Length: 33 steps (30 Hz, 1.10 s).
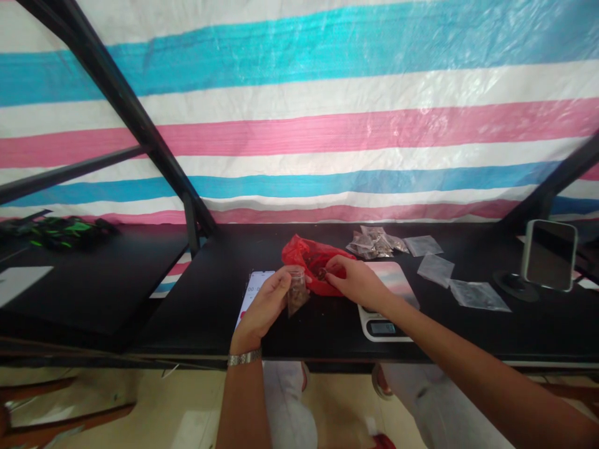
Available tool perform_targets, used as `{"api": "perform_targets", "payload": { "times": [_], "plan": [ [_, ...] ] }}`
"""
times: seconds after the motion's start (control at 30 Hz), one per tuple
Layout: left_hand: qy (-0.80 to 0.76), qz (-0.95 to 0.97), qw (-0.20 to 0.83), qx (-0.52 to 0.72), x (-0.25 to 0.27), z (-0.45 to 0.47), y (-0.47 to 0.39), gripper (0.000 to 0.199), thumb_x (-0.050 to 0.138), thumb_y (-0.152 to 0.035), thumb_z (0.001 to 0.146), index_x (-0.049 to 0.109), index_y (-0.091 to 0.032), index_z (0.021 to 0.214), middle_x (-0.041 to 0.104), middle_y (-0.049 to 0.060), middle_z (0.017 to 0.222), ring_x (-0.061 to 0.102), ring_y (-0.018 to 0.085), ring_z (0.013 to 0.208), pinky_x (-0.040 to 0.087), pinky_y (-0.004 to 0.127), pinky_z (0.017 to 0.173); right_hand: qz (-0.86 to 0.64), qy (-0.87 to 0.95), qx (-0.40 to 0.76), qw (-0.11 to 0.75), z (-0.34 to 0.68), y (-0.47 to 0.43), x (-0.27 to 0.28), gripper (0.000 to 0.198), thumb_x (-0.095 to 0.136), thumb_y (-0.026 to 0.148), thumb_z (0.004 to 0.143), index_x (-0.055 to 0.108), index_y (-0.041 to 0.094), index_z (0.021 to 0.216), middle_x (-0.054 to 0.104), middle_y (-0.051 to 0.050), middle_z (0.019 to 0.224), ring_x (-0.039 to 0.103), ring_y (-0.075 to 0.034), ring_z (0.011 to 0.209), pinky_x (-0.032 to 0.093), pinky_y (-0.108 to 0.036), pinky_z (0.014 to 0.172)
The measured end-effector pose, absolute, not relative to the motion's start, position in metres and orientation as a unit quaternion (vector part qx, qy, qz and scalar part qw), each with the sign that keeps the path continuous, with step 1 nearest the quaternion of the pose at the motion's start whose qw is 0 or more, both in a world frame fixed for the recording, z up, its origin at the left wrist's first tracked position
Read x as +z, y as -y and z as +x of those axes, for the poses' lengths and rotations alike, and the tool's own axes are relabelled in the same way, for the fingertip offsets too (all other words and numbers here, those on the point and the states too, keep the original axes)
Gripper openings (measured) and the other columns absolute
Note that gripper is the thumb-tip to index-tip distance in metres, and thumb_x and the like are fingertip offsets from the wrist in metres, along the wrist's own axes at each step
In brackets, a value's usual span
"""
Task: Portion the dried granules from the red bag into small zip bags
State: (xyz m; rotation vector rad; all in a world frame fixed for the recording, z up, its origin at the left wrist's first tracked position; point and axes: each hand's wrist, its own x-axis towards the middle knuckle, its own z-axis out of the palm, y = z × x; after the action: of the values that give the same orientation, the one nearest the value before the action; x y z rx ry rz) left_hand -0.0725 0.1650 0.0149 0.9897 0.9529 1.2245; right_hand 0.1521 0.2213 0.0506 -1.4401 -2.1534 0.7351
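Black tabletop [140, 299] stretches beneath a striped blue, pink and white tarpaulin [327, 112], with green-and-black items [56, 232] heaped at the far left. Near the middle, a phone [253, 293] with a lit screen lies flat, partly hidden by the left hand [266, 305], which wears a metal wristwatch [244, 358] and pinches a small clear bag [297, 292] upright between thumb and fingers. Just right of it, the right hand [355, 284] reaches into a crumpled red plastic bag [304, 254], its fingertips closed on a small dark piece [322, 272]. A kitchen scale [388, 299] sits under the right wrist. Farther back lies a pile of filled packets [372, 244], then flat clear bags [435, 269] spread rightward. A second phone [550, 254] stands on a holder at the far right.
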Motion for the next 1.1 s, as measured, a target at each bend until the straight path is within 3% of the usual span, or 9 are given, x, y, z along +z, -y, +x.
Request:
{"api": "perform_targets", "payload": {
  "times": [0.1, 0.2, 0.33, 0.47, 0.6, 0.9, 1.1],
  "plan": [
    [-0.414, 0.403, 0.617, 0.535, 0.014, -0.074, -0.162, 0.060, 0.073, -0.071, 0.089, 0.073, -0.019, 0.120, 0.080, 0.010, 0.105, 0.075, 0.026, 0.093, 0.060, 0.039, 0.085, -0.501, 0.812, 0.193, 0.227, 0.151, -0.215, 0.050, 0.016, 0.066, 0.022, 0.099, 0.075, 0.020, 0.112, 0.077, -0.011, 0.119, 0.071, -0.025, 0.115, 0.051, -0.037, 0.102],
    [-0.440, 0.427, 0.604, 0.509, 0.022, -0.076, -0.155, 0.058, 0.065, -0.072, 0.094, 0.075, -0.021, 0.119, 0.080, 0.011, 0.111, 0.075, 0.027, 0.099, 0.061, 0.040, 0.091, -0.482, 0.810, 0.178, 0.282, 0.154, -0.203, 0.057, 0.019, 0.063, 0.024, 0.103, 0.076, 0.021, 0.117, 0.074, -0.011, 0.123, 0.069, -0.024, 0.116, 0.051, -0.036, 0.103],
    [-0.479, 0.497, 0.538, 0.484, 0.042, -0.077, -0.143, 0.058, 0.060, -0.071, 0.097, 0.073, -0.025, 0.129, 0.079, 0.010, 0.121, 0.072, 0.028, 0.115, 0.055, 0.041, 0.109, -0.420, 0.807, 0.275, 0.311, 0.153, -0.182, 0.067, 0.015, 0.064, 0.022, 0.102, 0.077, 0.022, 0.109, 0.079, -0.007, 0.115, 0.072, -0.021, 0.109, 0.051, -0.035, 0.102],
    [-0.513, 0.543, 0.468, 0.472, 0.059, -0.074, -0.134, 0.057, 0.058, -0.073, 0.097, 0.073, -0.027, 0.128, 0.076, 0.009, 0.127, 0.068, 0.028, 0.126, 0.049, 0.043, 0.118, -0.385, 0.771, 0.370, 0.347, 0.143, -0.170, 0.066, 0.023, 0.067, 0.021, 0.101, 0.074, 0.023, 0.123, 0.079, -0.006, 0.122, 0.072, -0.020, 0.115, 0.051, -0.035, 0.105],
    [-0.518, 0.544, 0.482, 0.452, 0.053, -0.069, -0.138, 0.057, 0.059, -0.074, 0.095, 0.075, -0.029, 0.126, 0.075, 0.009, 0.132, 0.065, 0.031, 0.131, 0.050, 0.044, 0.117, -0.385, 0.707, 0.445, 0.392, 0.132, -0.170, 0.059, 0.029, 0.072, 0.024, 0.097, 0.069, 0.022, 0.126, 0.079, -0.006, 0.120, 0.074, -0.019, 0.111, 0.054, -0.034, 0.100],
    [-0.536, 0.512, 0.502, 0.446, 0.036, -0.064, -0.152, 0.063, 0.063, -0.077, 0.091, 0.076, -0.026, 0.125, 0.076, 0.010, 0.128, 0.068, 0.032, 0.128, 0.054, 0.043, 0.112, -0.399, 0.648, 0.492, 0.423, 0.124, -0.179, 0.049, 0.038, 0.082, 0.025, 0.088, 0.073, 0.023, 0.126, 0.080, -0.001, 0.101, 0.074, -0.017, 0.092, 0.057, -0.032, 0.089],
    [-0.581, 0.505, 0.474, 0.427, 0.041, -0.065, -0.149, 0.058, 0.070, -0.074, 0.087, 0.077, -0.031, 0.125, 0.077, 0.007, 0.130, 0.068, 0.032, 0.128, 0.058, 0.039, 0.105, -0.374, 0.610, 0.544, 0.438, 0.129, -0.182, 0.050, 0.029, 0.084, 0.024, 0.084, 0.078, 0.021, 0.113, 0.081, -0.001, 0.100, 0.076, -0.019, 0.094, 0.059, -0.032, 0.089]
  ]
}}
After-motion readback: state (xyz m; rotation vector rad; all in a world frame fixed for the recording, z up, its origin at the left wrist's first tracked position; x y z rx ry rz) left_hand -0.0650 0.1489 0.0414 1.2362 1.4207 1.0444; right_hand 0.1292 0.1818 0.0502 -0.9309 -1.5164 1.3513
